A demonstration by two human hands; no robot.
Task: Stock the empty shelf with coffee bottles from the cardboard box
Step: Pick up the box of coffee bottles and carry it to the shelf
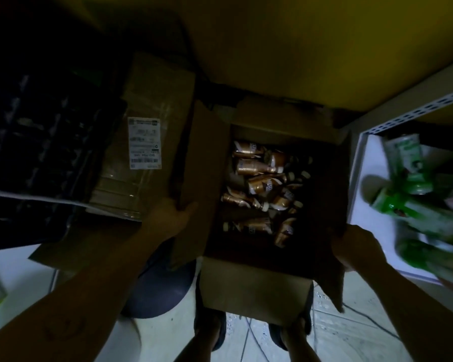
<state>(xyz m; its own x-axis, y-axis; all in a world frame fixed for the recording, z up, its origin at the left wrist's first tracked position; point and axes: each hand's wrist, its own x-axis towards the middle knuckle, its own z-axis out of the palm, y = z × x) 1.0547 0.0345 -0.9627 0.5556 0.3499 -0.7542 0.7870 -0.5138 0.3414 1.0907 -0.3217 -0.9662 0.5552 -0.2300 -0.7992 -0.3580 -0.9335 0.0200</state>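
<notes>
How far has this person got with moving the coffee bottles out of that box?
Barely started, it seems. Done: the cardboard box stands open. In hand: the left hand grips its left flap and the right hand its right flap; neither holds a bottle. Left: the brown coffee bottles all lie in the box, and the white shelf at right shows only green cans.

Open cardboard box [256, 288] at centre, holding brown coffee bottles [262, 184] lying jumbled on their sides. Left hand [173, 215] grips the left flap; right hand [356, 246] grips the right flap. Sealed labelled carton [152, 142] to the left. White shelf [361, 163] to the right carries blurred green cans [408, 189].
</notes>
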